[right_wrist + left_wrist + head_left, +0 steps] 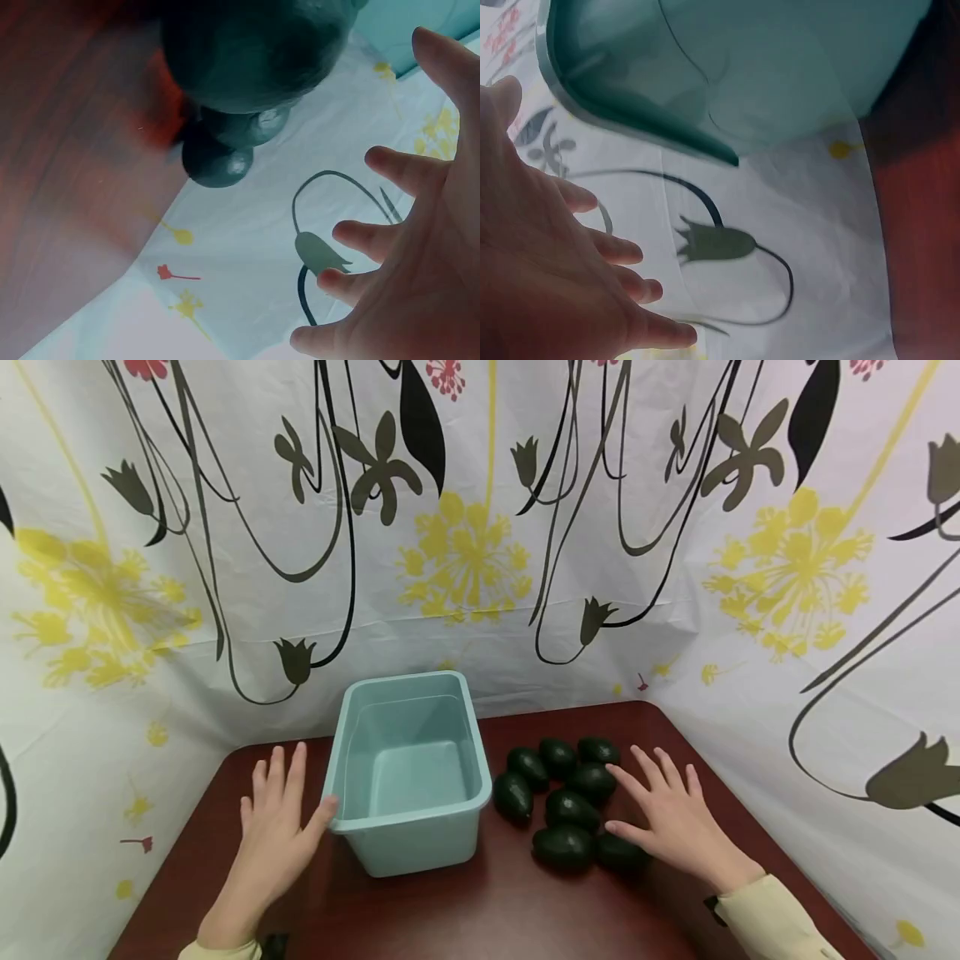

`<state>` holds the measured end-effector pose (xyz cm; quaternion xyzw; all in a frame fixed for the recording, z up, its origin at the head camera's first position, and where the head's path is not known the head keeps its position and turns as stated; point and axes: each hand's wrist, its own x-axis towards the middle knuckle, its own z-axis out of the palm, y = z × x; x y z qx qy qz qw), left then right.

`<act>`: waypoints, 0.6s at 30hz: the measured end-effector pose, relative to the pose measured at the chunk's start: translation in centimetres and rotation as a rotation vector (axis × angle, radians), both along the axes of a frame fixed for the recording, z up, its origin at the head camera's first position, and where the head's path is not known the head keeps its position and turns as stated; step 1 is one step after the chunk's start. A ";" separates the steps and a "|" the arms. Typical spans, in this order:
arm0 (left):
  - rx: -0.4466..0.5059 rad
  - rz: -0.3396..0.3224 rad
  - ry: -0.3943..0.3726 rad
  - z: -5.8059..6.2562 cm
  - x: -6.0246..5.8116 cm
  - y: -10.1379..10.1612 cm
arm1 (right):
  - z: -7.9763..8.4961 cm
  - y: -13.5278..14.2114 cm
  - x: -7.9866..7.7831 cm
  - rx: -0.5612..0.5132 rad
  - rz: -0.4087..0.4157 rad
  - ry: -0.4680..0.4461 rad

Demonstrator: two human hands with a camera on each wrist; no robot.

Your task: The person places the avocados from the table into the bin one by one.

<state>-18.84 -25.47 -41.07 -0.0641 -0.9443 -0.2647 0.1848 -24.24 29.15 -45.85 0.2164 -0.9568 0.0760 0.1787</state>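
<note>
The left hand (270, 839), palm down, is held just outside the left side of a pale blue-green, rectangular plastic tub with rounded corners (420, 845); its fingers are straight and spread wide, with nothing held; the rim of the tub is overlapped by the thumb tip in the head view, though whether it is touched cannot be told. The tub is set upright on a glossy, dark reddish-brown tabletop (405, 922), and its smooth inner floor is exposed to view from above.

Eight dark green, oval avocados (572, 810) are gathered in a loose cluster on the tabletop, just to the right of the tub; several are pressed against one another, and the nearest right-hand one is partly covered by the right hand (671, 818) in the head view. The right hand is held above and beside the right edge of the cluster; its fingers are also spread wide, with nothing held, and they are seen apart from the avocados in the right wrist view.

Both forearms are covered by pale cream sleeves (776, 920); the tabletop is enclosed at the back and sides by a white cloth printed with yellow, grey, black and red flowers (660, 410).
</note>
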 end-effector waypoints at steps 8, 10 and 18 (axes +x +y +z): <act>-0.085 -0.046 -0.015 0.4 -0.8 1.8 | -0.4 0.3 1.1 0.032 0.005 -0.040; -0.101 -0.051 -0.028 0.5 -0.9 2.2 | -0.8 0.3 1.3 0.029 0.011 -0.056; -0.144 -0.032 -0.064 0.1 -1.2 3.1 | -2.0 0.2 1.8 0.042 0.020 -0.117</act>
